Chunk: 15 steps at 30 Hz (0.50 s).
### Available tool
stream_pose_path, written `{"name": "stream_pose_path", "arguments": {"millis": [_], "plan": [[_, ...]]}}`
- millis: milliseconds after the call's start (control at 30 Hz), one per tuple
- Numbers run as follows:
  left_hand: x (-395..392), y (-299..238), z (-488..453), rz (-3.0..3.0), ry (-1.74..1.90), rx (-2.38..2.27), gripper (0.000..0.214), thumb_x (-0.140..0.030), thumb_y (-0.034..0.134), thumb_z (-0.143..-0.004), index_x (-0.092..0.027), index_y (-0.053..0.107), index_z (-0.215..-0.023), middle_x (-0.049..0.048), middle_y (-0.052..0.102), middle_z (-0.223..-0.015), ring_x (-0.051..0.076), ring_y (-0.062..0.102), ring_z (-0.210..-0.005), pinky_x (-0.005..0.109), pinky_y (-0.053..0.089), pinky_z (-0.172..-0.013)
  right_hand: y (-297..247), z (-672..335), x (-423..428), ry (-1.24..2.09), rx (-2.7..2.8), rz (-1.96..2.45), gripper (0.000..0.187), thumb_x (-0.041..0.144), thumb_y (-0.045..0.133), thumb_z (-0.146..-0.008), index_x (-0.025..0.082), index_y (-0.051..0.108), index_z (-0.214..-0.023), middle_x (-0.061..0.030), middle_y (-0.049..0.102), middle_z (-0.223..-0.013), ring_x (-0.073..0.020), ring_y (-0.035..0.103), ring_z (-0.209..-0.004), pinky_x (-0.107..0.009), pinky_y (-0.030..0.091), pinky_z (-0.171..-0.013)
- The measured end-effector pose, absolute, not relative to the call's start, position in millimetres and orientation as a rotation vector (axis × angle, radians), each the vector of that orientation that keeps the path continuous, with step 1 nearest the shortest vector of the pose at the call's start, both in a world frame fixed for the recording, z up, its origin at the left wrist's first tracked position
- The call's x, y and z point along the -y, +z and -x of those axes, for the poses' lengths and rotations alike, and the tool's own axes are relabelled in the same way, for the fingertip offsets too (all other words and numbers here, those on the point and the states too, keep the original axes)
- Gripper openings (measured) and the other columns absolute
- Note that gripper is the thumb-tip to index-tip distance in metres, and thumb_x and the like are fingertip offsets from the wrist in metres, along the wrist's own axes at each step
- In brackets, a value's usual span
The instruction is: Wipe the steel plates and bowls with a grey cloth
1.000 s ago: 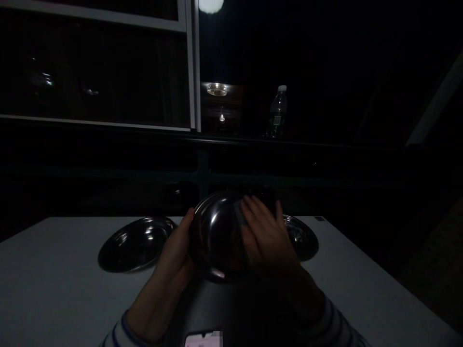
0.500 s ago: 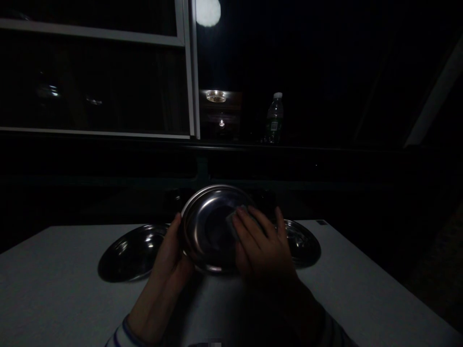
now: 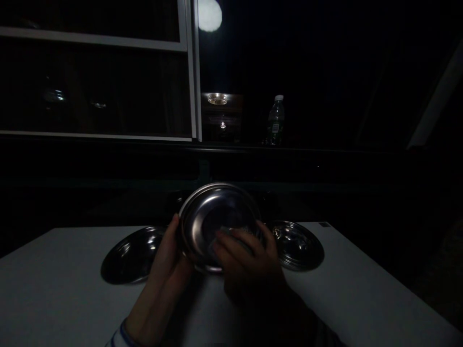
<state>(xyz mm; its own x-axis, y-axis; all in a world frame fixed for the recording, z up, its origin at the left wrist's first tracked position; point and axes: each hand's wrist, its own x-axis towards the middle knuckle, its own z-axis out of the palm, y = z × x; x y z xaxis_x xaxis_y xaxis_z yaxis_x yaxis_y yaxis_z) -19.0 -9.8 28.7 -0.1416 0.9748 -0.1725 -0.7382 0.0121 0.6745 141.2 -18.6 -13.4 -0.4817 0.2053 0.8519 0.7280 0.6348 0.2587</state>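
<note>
My left hand (image 3: 172, 265) grips the left rim of a shiny round metal plate (image 3: 201, 207), which is tilted up above the table. Against the plate's lower middle, my right hand (image 3: 253, 270) presses a small pale cloth (image 3: 226, 230) with its fingers. Most of the cloth is hidden under those fingers. Behind my left wrist lies a second metal plate (image 3: 125, 260), partly covered by the hand. A third metal plate (image 3: 302, 246) rests on the table just beyond my right hand.
The white table (image 3: 361, 299) has its far edge just behind the plates. Past it stand a dark ledge and a window frame (image 3: 193, 96). A clear plastic bottle (image 3: 276, 120) with a white cap is upright on the sill. The scene is very dim.
My right hand has slid the cloth down and to the left across the plate. My left hand keeps its hold on the rim. The view has shifted slightly.
</note>
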Motion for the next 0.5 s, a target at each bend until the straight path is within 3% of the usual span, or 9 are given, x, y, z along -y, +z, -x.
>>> {"name": "stream_pose_path", "arguments": {"millis": [167,367,500], "plan": [[11.8,31.1,16.3,-0.315,1.572,-0.638,0.024,-0.022,0.042,-0.088,-0.017,0.065,-0.081,0.0001,0.071,-0.065,0.011,0.065,-0.060,0.018,0.052,-0.059,-14.7,-142.5,12.7,-0.806,1.868,0.852,0.033,0.022,0.038,-0.085,0.016,0.056,-0.112,-0.0063,0.057,-0.122,-0.0218,0.044,-0.117,-0.051,0.017,-0.106],[9.8,21.0,9.7,-0.355,1.517,-0.660,0.030,-0.026,0.041,-0.089,-0.013,0.065,-0.078,0.0033,0.071,-0.065,0.012,0.065,-0.054,0.021,0.052,-0.050,-23.8,-128.8,10.6,-0.822,1.953,0.676,0.037,0.022,0.036,-0.086,0.016,0.051,-0.119,-0.0040,0.054,-0.126,-0.0182,0.035,-0.127,-0.053,0.003,-0.109],[11.8,21.9,5.4,-0.404,1.531,-0.693,0.025,-0.025,0.044,-0.088,-0.015,0.066,-0.081,0.0017,0.071,-0.067,0.012,0.065,-0.054,0.022,0.054,-0.054,-9.6,-152.5,5.0,-0.752,1.946,0.966,0.042,0.019,0.032,-0.087,0.009,0.044,-0.126,-0.0125,0.045,-0.133,-0.0232,0.030,-0.130,-0.055,0.015,-0.106]]}}
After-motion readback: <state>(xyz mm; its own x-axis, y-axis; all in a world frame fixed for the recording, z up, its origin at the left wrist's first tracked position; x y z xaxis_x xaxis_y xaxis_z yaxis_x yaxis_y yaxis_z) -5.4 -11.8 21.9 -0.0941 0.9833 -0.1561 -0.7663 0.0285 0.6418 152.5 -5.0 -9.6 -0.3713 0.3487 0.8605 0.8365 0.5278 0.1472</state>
